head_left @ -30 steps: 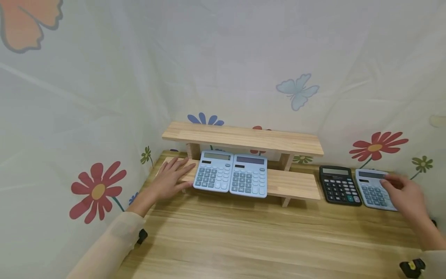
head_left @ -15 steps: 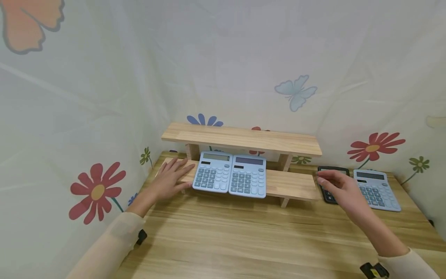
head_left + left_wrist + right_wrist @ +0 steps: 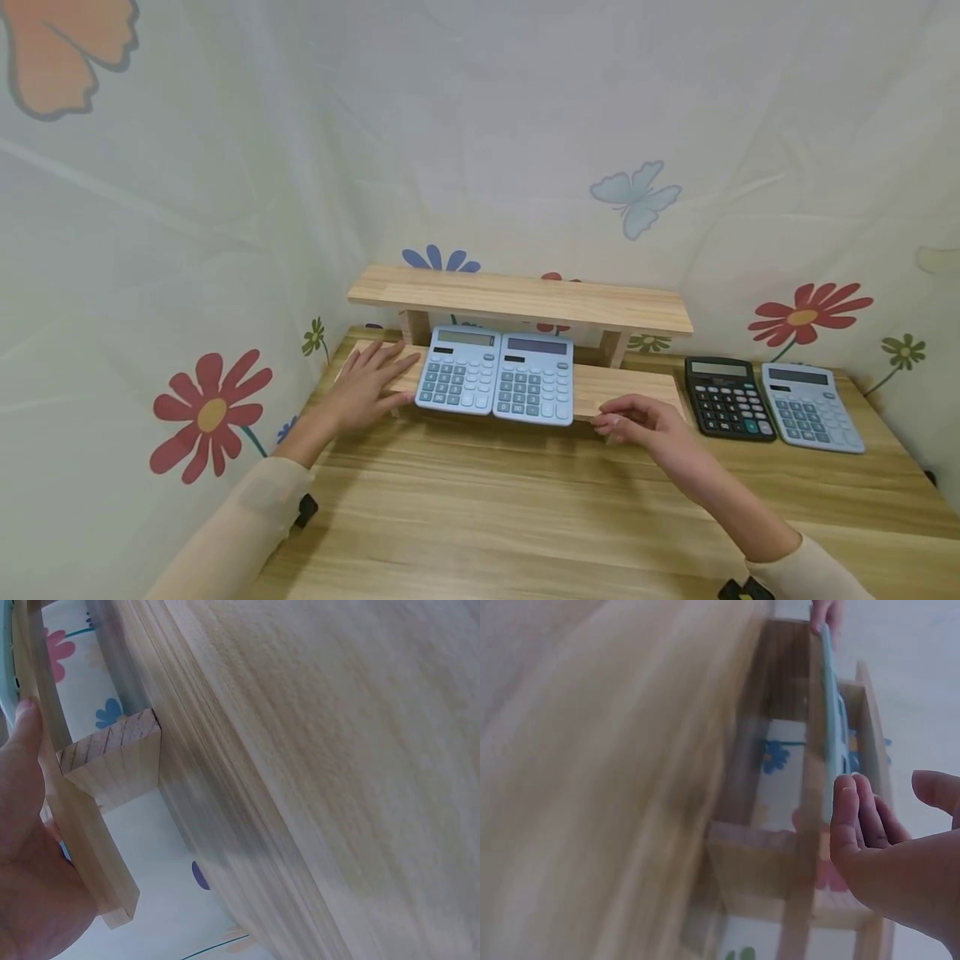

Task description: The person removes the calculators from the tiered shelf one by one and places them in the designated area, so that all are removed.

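Well, both hands are loose. The left grip (image 3: 366, 388) lies with its fingers spread on the low board (image 3: 626, 386) and holds nothing. The right grip (image 3: 651, 429), fingers a bit bent, holds nothing too; it is near the board's front, right of the middle of the head frame. The first calculator (image 3: 458, 369) and second calculator (image 3: 533, 379), both blue, sit side by side on that board, mid-frame. The black calculator (image 3: 731, 400) and last calculator (image 3: 813, 408) lie on the counter (image 3: 450, 508) at the right of the frame.

I think the first two could slip, as their bottoms come right to the board's front. A bump from the right grip could push the second. A hard push by the left grip might tip the board.

The head view shows keys and screens; the right wrist view shows just a thin blue side, but also the space under the board. The left wrist view shows a block (image 3: 116, 765) below, with the board poking past it.
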A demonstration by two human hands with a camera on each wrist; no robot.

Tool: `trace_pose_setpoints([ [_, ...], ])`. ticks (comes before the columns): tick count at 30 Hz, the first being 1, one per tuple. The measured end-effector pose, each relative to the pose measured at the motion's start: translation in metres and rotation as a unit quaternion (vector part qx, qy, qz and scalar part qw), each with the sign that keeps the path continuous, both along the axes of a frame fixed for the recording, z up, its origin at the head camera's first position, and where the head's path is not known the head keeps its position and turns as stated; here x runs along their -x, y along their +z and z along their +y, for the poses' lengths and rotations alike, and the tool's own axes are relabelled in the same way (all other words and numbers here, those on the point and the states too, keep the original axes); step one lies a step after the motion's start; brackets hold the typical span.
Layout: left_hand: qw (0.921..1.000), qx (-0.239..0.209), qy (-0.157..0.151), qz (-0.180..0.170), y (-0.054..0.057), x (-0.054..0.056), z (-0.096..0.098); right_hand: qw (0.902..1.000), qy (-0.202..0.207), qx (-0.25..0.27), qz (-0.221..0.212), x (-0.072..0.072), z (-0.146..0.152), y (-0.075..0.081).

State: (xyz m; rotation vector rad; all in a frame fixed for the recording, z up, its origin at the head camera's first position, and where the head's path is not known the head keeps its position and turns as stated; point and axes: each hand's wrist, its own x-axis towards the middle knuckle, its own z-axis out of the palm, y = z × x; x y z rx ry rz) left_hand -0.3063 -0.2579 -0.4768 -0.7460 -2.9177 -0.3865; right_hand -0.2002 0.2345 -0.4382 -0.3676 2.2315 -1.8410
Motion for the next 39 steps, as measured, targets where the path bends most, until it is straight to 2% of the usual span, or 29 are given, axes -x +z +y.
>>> trace_pose_setpoints([
  [5, 1.0, 0.001, 0.001, 0.002, -0.001, 0.0, 0.0, 0.9987, 0.026, -0.009, -0.043, 0.003, -0.009, -0.011],
  [11, 1.0, -0.006, 0.0, 0.005, 0.001, 0.0, 0.001, 0.9969, 0.047, -0.009, -0.063, 0.007, -0.017, -0.019],
  [18, 1.0, -0.004, -0.002, 0.007, 0.001, 0.001, 0.001, 0.9952, 0.031, 0.009, -0.092, 0.013, -0.029, -0.024],
  [39, 1.0, 0.004, 0.005, 0.006, 0.001, -0.001, 0.001, 0.9937, -0.043, 0.026, -0.099, 0.017, -0.05, -0.024],
])
